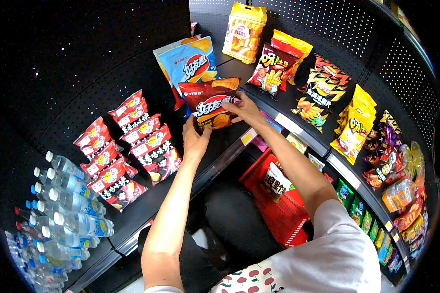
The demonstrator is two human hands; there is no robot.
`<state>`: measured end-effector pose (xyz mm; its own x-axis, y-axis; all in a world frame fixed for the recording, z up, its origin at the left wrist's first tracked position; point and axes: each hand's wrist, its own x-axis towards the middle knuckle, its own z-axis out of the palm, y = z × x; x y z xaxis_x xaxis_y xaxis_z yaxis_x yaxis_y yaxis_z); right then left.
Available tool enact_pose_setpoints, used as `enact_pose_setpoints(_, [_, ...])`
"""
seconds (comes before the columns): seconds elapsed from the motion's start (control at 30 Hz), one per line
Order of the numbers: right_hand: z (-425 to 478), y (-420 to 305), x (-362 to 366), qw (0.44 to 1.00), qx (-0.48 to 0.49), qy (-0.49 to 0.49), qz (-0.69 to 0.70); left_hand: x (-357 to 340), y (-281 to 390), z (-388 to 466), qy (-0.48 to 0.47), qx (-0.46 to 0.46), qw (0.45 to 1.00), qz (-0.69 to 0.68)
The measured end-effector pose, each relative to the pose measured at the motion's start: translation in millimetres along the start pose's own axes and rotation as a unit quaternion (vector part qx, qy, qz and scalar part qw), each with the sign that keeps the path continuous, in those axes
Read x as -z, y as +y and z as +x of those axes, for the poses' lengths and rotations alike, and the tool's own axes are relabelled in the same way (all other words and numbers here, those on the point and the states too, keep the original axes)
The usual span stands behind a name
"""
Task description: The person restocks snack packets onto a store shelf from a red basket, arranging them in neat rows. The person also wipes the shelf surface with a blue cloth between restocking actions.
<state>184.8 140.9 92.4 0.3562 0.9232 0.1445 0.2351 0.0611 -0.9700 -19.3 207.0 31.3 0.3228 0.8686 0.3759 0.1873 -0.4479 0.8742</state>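
Observation:
Both of my hands are on a dark red bag of potato chips (pixel 209 97) at the front of the black shelf. Its lower left corner is pinched by my left hand (pixel 196 139). My right hand (pixel 246 110) grips the bag's right edge, thumb across the front. Directly behind it stands a light blue chip bag (pixel 187 60) of the same brand, with more bags partly hidden at its back. To the left, red and black snack bags (pixel 156 154) stand in two rows.
Clear plastic bottles (pixel 80 223) crowd the far left. Rightward along the curved shelf are a yellow bread pack (pixel 244 33), a dark potato snack bag (pixel 271 69) and yellow snack bags (pixel 354 132). Below, a red shopping basket (pixel 291 219) holds a white snack bag (pixel 277 179).

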Motion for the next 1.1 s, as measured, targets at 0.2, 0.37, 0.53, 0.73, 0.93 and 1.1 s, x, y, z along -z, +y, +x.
enact_pose_setpoints(0.2, [3.1,-26.8,20.6,0.993,0.080,0.075,0.034,3.1,13.1,-6.9,-0.038,0.027,0.999,0.009])
enact_pose_setpoints(0.37, [15.3,-66.3,14.8,0.913,0.284,0.155,-0.247,7.3,6.8,-7.9,-0.031,0.015,0.999,0.021])
enact_pose_setpoints(0.53, [25.7,-94.6,-2.9,0.860,0.339,0.081,-0.373,4.6,9.2,-10.8,-0.044,0.011,0.999,0.005])
enact_pose_setpoints(0.73, [15.2,-95.1,-12.6,0.807,0.407,0.081,-0.421,4.3,11.5,-19.7,-0.041,-0.002,0.999,-0.007])
enact_pose_setpoints(0.93, [-41.7,-131.3,18.8,0.777,0.403,0.160,-0.455,7.9,61.1,-36.9,-0.059,-0.088,0.988,-0.112])
enact_pose_setpoints(1.1, [-121.8,-148.7,70.7,0.781,0.375,0.187,-0.463,27.6,95.4,-57.5,-0.074,-0.080,0.985,-0.134])
